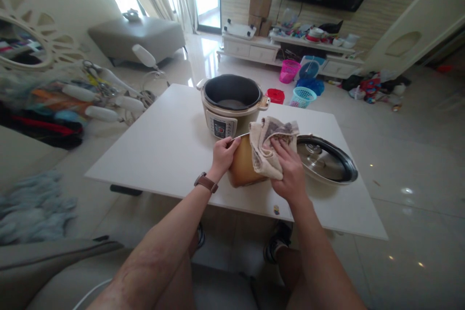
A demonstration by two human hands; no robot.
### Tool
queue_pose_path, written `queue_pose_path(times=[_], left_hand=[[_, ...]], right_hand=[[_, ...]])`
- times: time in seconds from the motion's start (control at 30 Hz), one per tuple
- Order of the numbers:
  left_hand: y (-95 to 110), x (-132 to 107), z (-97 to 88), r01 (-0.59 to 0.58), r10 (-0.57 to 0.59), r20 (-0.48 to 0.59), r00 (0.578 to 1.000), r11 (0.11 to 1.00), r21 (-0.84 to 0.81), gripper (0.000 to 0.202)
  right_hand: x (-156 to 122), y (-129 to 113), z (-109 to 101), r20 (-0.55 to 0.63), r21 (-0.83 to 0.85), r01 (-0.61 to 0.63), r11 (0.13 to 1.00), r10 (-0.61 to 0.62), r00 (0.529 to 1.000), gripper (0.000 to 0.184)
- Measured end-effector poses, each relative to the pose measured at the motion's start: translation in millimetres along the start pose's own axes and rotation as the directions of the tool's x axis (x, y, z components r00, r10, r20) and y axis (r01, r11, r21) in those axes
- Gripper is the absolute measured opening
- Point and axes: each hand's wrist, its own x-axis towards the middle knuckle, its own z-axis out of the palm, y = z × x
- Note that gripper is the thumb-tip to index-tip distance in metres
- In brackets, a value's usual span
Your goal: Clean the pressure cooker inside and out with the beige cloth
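A golden-brown inner pot (241,167) is tilted over the near part of the white table, its side towards me. My left hand (223,155) grips its rim on the left, thumb and fingers closed on the edge. Over the pot's right side lies a beige and grey cloth (267,147), which my right hand (288,167) presses against the pot with its fingers bent on the fabric. Just behind stands the pressure cooker body (232,106), open at the top with a dark interior. To the right of my right hand, the cooker lid (323,157) rests with its metal underside up.
The white table (152,155) carries all of these, with a small sticker (276,209) near its front edge. Beyond it are a blue basket (303,97), a pink basket (289,71) and a red container (275,96). A lamp-like fixture (105,101) stands at the left.
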Motion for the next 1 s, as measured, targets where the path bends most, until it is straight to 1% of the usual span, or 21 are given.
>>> queue_pose_path(times=[0.07, 0.13, 0.17, 0.23, 0.3, 0.33, 0.4, 0.5, 0.6, 0.67, 0.73, 0.8, 0.87, 0.93, 1.0], left_hand=[[-2.3, 0.1, -0.9, -0.001, 0.001, 0.014, 1.000, 1.000, 0.004, 0.061], [-4.8, -0.4, -1.7, 0.004, -0.004, 0.033, 0.999, 1.000, 0.002, 0.062], [-6.0, -0.9, -1.9, 0.008, -0.008, 0.038, 0.999, 1.000, -0.005, 0.062], [-8.0, -1.8, -2.4, 0.012, -0.011, 0.034, 0.999, 1.000, -0.027, 0.063], [-9.8, -2.2, -2.9, 0.008, -0.007, 0.023, 1.000, 0.999, -0.054, 0.065], [-10.7, -2.2, -3.2, 0.007, -0.006, 0.018, 1.000, 0.998, -0.066, 0.066], [-12.9, -2.3, -3.9, 0.010, -0.009, 0.011, 1.000, 0.996, -0.089, 0.067], [-18.7, -4.0, -4.2, 0.008, -0.007, 0.009, 1.000, 0.994, -0.111, 0.069], [-28.2, -7.6, -3.7, 0.007, -0.002, 0.041, 0.999, 0.993, -0.122, 0.070], [-34.4, -9.1, -3.6, 0.023, -0.011, 0.089, 0.996, 0.991, -0.130, 0.071], [-37.2, -8.7, -4.3, 0.039, -0.022, 0.139, 0.990, 0.991, -0.127, 0.070], [-34.2, -6.3, -5.7, 0.041, -0.022, 0.167, 0.986, 0.993, -0.109, 0.067], [-26.0, -2.9, -7.2, 0.033, -0.016, 0.165, 0.986, 0.995, -0.098, 0.061], [-15.9, 0.5, -7.9, 0.017, -0.004, 0.138, 0.990, 0.995, -0.097, 0.056], [-8.1, 3.3, -7.5, 0.007, 0.001, 0.095, 0.995, 0.996, -0.088, 0.056]], right_hand=[[-1.8, -3.4, 0.6, 0.025, -0.055, 0.082, 0.995, -0.081, 0.996, 0.062], [-3.7, 0.1, 2.8, -0.024, -0.027, 0.096, 0.995, -0.097, 0.995, 0.060], [-4.4, 3.9, 4.4, -0.060, 0.013, 0.084, 0.996, -0.083, 0.995, 0.059], [-5.4, 13.5, 8.2, -0.132, 0.131, 0.019, 0.991, -0.001, 0.991, 0.055], [-5.5, 23.1, 12.8, -0.189, 0.274, -0.097, 0.957, 0.152, 0.970, 0.052], [-5.3, 27.4, 15.2, -0.204, 0.344, -0.161, 0.925, 0.241, 0.949, 0.050], [-4.4, 35.0, 19.5, -0.217, 0.461, -0.269, 0.845, 0.402, 0.890, 0.048], [-2.4, 45.2, 23.0, -0.221, 0.563, -0.380, 0.734, 0.576, 0.787, 0.048], [-0.6, 54.2, 22.1, -0.208, 0.613, -0.461, 0.642, 0.694, 0.689, 0.049], [0.3, 58.0, 19.6, -0.207, 0.629, -0.479, 0.612, 0.727, 0.655, 0.050], [0.6, 58.6, 16.3, -0.219, 0.625, -0.476, 0.619, 0.724, 0.654, 0.051], [0.1, 56.1, 13.1, -0.229, 0.594, -0.474, 0.651, 0.701, 0.676, 0.052], [-1.2, 51.2, 10.7, -0.232, 0.548, -0.469, 0.693, 0.664, 0.711, 0.052], [-2.7, 45.4, 9.2, -0.225, 0.503, -0.455, 0.734, 0.620, 0.752, 0.051], [-3.7, 38.9, 7.9, -0.198, 0.467, -0.424, 0.776, 0.560, 0.805, 0.049]])
